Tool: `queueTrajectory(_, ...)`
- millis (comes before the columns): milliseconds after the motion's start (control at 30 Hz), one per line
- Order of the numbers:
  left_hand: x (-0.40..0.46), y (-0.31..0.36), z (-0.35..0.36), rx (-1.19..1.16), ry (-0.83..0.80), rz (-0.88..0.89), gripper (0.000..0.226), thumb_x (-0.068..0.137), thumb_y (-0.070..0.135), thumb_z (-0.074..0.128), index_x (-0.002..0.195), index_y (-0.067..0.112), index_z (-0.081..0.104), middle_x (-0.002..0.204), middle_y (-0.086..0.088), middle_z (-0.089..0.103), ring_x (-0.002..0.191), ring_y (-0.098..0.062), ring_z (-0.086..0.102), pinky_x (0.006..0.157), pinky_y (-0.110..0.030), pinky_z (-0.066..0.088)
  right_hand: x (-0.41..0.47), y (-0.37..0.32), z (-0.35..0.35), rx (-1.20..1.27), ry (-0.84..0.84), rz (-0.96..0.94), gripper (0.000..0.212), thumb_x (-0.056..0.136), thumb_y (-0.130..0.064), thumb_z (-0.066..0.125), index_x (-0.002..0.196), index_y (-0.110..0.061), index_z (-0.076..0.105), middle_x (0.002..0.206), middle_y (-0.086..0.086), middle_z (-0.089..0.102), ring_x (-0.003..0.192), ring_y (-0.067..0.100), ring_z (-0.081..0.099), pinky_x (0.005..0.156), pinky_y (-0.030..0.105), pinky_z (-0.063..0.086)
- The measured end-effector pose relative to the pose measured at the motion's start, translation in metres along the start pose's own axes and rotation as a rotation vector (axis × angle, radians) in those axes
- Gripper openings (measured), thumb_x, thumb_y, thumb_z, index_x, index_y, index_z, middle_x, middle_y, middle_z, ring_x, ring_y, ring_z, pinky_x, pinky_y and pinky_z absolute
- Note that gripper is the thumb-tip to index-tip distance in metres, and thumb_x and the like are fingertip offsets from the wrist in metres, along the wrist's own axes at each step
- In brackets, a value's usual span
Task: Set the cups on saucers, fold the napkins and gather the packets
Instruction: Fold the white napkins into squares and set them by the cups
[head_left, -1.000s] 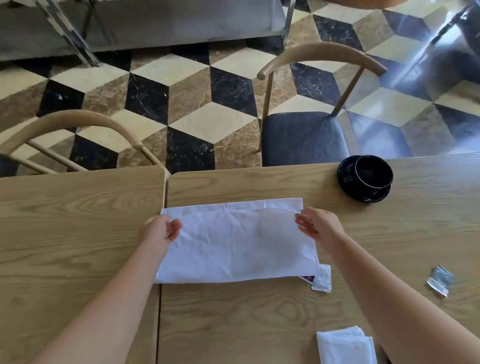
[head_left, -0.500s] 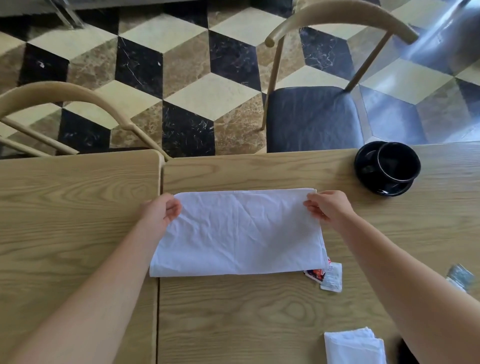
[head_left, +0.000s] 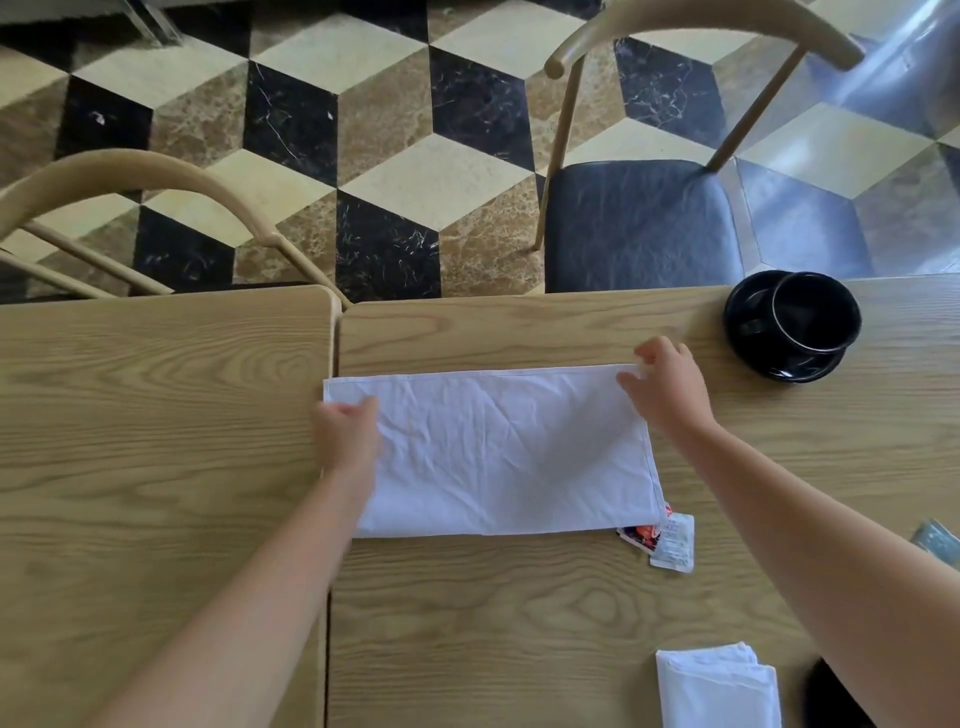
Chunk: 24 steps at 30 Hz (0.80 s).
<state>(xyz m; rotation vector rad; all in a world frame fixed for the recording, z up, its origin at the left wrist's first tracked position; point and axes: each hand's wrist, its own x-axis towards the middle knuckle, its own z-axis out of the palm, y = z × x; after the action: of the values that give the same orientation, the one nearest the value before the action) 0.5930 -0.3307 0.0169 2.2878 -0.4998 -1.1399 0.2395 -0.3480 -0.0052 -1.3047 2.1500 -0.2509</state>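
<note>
Head cam, left hand (head_left: 345, 436) & right hand (head_left: 667, 387) fingers gripping white napkin (head_left: 509, 457) corners.

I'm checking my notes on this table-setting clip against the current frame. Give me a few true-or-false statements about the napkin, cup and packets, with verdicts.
1. The black cup sits on a black saucer. True.
2. The white napkin being handled is crumpled into a ball. False: it lies flat, folded into a long rectangle.
3. Both the left hand and the right hand are on the napkin. True.
4. The packets lie at the napkin's far left corner. False: they peek out at its near right corner.
5. A folded napkin lies near the table's near edge. True.
</note>
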Motion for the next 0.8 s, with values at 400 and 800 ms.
queueTrajectory(400,-0.189,-0.090,0.123,-0.684,-0.603,-0.923,0.037,0.087,0.019,0.076,0.111,-0.003,0.060,0.112,-0.019,0.068,0.091,-0.030,0.067,0.072,-0.036,0.059,-0.001,-0.026,-0.005,-0.459,-0.167,-0.205,0.029,0.093,-0.039,0.062,0.109,-0.015,0.068,0.114,0.009,0.063,0.109,0.031,0.055,0.085,0.037,0.043)
queueTrajectory(800,-0.206,-0.074,0.077,-0.752,-0.617,-0.730,0.009,0.070,0.002,0.048,0.063,0.008,0.050,0.056,-0.009,0.052,0.050,-0.024,0.049,0.073,-0.036,0.050,-0.044,-0.065,-0.045,-0.317,-0.582,0.011,0.019,0.094,-0.013,0.055,0.081,-0.006,0.066,0.077,0.009,0.066,0.078,0.028,0.072,0.065,0.028,0.053)
